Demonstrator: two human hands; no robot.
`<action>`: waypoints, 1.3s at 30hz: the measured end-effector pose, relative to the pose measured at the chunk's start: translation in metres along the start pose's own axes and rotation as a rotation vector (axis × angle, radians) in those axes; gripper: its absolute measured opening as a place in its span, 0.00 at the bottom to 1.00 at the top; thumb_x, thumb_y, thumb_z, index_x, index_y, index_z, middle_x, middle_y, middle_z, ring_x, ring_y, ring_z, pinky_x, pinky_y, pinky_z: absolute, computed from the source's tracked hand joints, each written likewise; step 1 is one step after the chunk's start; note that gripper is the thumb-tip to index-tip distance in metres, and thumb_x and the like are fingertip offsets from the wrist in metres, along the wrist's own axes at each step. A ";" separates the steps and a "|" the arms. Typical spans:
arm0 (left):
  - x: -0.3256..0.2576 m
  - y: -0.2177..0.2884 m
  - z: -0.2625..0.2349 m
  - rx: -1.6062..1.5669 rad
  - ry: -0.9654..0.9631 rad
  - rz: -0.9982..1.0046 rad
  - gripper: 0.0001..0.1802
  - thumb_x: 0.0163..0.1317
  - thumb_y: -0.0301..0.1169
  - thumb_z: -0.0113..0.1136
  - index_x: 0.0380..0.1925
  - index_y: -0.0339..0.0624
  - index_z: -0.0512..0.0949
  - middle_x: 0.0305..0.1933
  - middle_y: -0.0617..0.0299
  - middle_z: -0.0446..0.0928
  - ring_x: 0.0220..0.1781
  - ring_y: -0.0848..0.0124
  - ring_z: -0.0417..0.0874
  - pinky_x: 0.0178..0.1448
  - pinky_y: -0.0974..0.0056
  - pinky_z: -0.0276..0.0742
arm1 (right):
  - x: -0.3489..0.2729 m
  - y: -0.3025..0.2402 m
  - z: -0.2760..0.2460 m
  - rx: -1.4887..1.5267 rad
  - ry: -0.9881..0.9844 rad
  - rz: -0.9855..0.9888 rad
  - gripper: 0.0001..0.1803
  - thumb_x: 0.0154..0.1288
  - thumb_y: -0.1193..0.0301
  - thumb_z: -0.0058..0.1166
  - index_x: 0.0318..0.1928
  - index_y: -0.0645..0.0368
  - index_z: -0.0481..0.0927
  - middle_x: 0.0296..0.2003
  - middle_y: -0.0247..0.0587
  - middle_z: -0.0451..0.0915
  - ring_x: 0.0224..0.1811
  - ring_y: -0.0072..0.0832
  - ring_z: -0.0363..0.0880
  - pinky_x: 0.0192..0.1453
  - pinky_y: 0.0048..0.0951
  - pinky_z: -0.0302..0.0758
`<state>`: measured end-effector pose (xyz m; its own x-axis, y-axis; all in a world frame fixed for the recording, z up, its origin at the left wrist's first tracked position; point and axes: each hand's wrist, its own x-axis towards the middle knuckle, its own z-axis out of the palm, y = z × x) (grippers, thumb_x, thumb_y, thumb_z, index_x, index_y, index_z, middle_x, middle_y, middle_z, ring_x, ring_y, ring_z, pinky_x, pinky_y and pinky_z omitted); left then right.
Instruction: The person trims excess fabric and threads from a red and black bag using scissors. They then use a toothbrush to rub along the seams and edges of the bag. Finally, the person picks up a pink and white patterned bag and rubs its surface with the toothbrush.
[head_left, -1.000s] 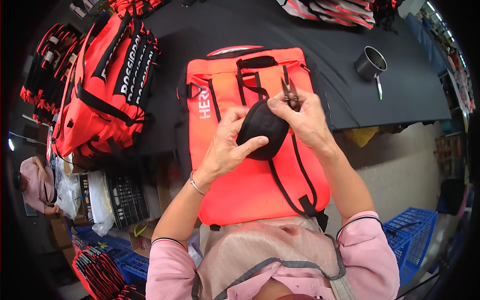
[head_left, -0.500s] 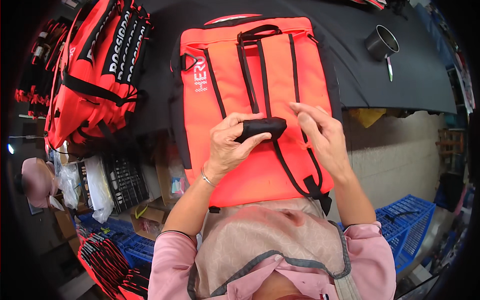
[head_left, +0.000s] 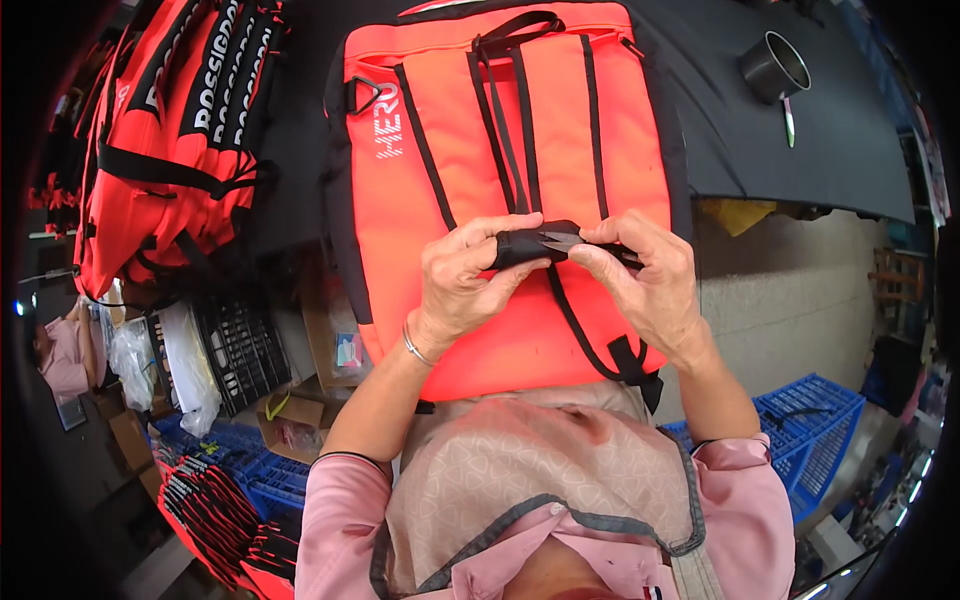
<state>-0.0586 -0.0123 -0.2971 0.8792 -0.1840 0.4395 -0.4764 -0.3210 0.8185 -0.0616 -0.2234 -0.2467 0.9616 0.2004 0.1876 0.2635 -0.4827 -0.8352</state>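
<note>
A bright orange-red backpack (head_left: 480,345) with black edges lies in front of me, its two shoulder straps (head_left: 556,120) facing up. My left hand (head_left: 468,265) pinches a black folded piece of strap (head_left: 522,243) above the lower half of the pack. In my right hand (head_left: 648,268) are small thread snips (head_left: 562,241). Their pointed metal blades lie against the black strap piece, and their dark handle runs behind my fingers. A thin black webbing strap (head_left: 572,325) loops down from below the hands to a black tab at the pack's lower right corner.
More orange-red bags (head_left: 175,150) stand stacked at the left. A dark metal cup (head_left: 775,68) sits on the black table (head_left: 720,150) at the right. Blue plastic crates (head_left: 815,440) stand low right. A small open carton (head_left: 298,420) is low left, and another person (head_left: 72,350) is at far left.
My right hand has moved in to the left hand, and the snips' blades now show against the black strap piece. The backpack and table sit slightly higher in view.
</note>
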 end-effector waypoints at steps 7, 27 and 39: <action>-0.003 -0.004 -0.003 0.015 -0.091 -0.017 0.14 0.48 0.21 0.77 0.38 0.41 0.89 0.48 0.57 0.87 0.41 0.69 0.89 0.44 0.67 0.86 | 0.004 0.009 -0.006 0.184 -0.126 0.168 0.10 0.62 0.70 0.69 0.35 0.64 0.82 0.27 0.40 0.79 0.27 0.26 0.78 0.33 0.25 0.74; -0.090 0.032 -0.035 0.131 -0.232 -0.298 0.22 0.75 0.45 0.54 0.36 0.36 0.86 0.74 0.46 0.64 0.64 0.55 0.77 0.71 0.49 0.64 | -0.027 0.038 -0.013 0.386 0.291 0.308 0.17 0.68 0.68 0.67 0.51 0.64 0.79 0.32 0.30 0.79 0.32 0.15 0.77 0.41 0.17 0.75; -0.093 0.039 -0.020 -0.347 -0.171 -1.030 0.14 0.71 0.37 0.63 0.37 0.35 0.76 0.27 0.64 0.78 0.28 0.81 0.76 0.34 0.70 0.81 | -0.041 -0.011 0.028 0.956 -0.353 0.686 0.30 0.64 0.64 0.68 0.62 0.67 0.75 0.35 0.41 0.85 0.22 0.16 0.69 0.25 0.21 0.65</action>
<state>-0.1591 0.0108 -0.2985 0.8281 -0.1128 -0.5491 0.5371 -0.1211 0.8348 -0.1057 -0.2027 -0.2598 0.7661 0.4423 -0.4664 -0.5941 0.2104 -0.7763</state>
